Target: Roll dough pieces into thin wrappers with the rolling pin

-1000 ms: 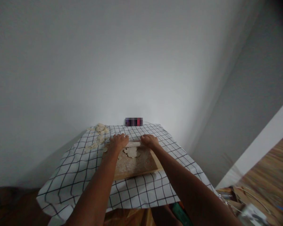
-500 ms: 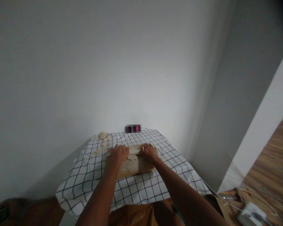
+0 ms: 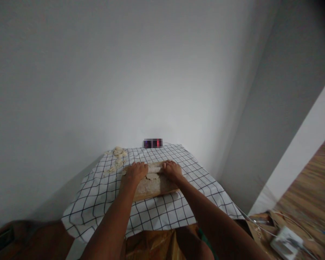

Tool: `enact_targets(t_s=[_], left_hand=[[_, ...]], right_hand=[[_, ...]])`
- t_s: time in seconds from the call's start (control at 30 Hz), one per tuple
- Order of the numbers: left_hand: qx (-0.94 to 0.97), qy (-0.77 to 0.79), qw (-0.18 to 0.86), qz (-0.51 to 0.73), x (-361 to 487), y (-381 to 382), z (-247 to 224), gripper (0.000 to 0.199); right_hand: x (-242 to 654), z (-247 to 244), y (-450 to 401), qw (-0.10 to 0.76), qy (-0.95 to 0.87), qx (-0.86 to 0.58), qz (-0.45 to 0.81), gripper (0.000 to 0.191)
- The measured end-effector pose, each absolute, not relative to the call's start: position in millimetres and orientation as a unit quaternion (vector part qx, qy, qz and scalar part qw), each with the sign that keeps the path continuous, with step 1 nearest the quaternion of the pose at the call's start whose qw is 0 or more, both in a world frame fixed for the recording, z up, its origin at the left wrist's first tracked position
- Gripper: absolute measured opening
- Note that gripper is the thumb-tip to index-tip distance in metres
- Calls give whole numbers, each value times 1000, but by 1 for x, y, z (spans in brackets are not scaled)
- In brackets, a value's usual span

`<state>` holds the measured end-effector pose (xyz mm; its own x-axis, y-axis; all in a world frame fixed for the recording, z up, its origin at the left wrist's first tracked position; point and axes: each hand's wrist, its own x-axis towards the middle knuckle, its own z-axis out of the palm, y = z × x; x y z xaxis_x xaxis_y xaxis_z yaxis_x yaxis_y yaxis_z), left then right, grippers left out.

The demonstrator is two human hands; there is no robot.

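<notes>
A pale rolling pin point(image 3: 155, 169) lies across a floured wooden board point(image 3: 151, 188). Its left end is under my left hand point(image 3: 137, 171), with the fingers curled over it. My right hand point(image 3: 172, 169) wraps the other end in the same way. Between the hands, a thin flat piece of dough point(image 3: 152, 176) shows at the near side of the pin; the rest of it is hidden beneath. Flour dusts the board's near half. Beyond my left hand, a heap of dough pieces point(image 3: 118, 151) rests on the cloth, with flat scraps trailing toward the board.
A white checked cloth point(image 3: 162, 213) covers the table, which stands against a white wall point(image 3: 157, 79). A dark blurred-out object point(image 3: 153, 143) sits at the table's back edge. On the lower right are a white power strip point(image 3: 286, 241), cables and cardboard on the floor.
The whole view has shifted slightly, so the table appears a little higher. Both hands keep their hold on the rolling pin, and a bit more of the dough's near edge shows.
</notes>
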<state>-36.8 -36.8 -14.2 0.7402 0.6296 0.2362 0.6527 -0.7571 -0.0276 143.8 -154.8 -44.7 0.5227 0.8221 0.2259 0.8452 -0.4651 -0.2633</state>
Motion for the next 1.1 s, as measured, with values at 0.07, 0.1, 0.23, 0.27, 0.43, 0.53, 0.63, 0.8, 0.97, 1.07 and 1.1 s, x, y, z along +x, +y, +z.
enact_targets(t_s=[0.07, 0.1, 0.23, 0.27, 0.43, 0.53, 0.63, 0.8, 0.97, 1.07, 1.1], left_hand=[[-921, -374, 34, -98, -31, -30, -14, 30], [-916, -391, 17, -93, -27, -27, -13, 33], [-896, -435, -40, -80, -13, -12, -12, 48], [-893, -440, -45, -81, -10, -8, -12, 52], [-886, -455, -60, -72, 1, 6, -11, 66], [-879, -466, -80, -64, 5, 12, -9, 70], [-873, -474, -98, -63, 8, 20, -10, 72], [-871, -475, -104, -68, 14, 30, -13, 75], [-872, -476, -92, -68, 18, 31, -13, 75], [-872, -477, -90, -61, 17, 29, -14, 72], [-872, -478, -91, -59, 16, 27, -15, 70]], right_hand=[[148, -44, -150, 164, -482, -860, -30, 45], [149, -43, -147, 161, -478, -863, -27, 45], [155, -38, -137, 152, -470, -869, -14, 49], [157, -36, -135, 149, -469, -870, -10, 50], [165, -29, -124, 131, -461, -877, 22, 51], [170, -25, -117, 135, -461, -877, 32, 51], [174, -23, -109, 130, -458, -878, 39, 50], [182, -25, -98, 124, -461, -878, 48, 51], [186, -28, -95, 122, -464, -876, 52, 52], [184, -28, -97, 123, -459, -878, 50, 51], [183, -28, -99, 122, -459, -879, 48, 51]])
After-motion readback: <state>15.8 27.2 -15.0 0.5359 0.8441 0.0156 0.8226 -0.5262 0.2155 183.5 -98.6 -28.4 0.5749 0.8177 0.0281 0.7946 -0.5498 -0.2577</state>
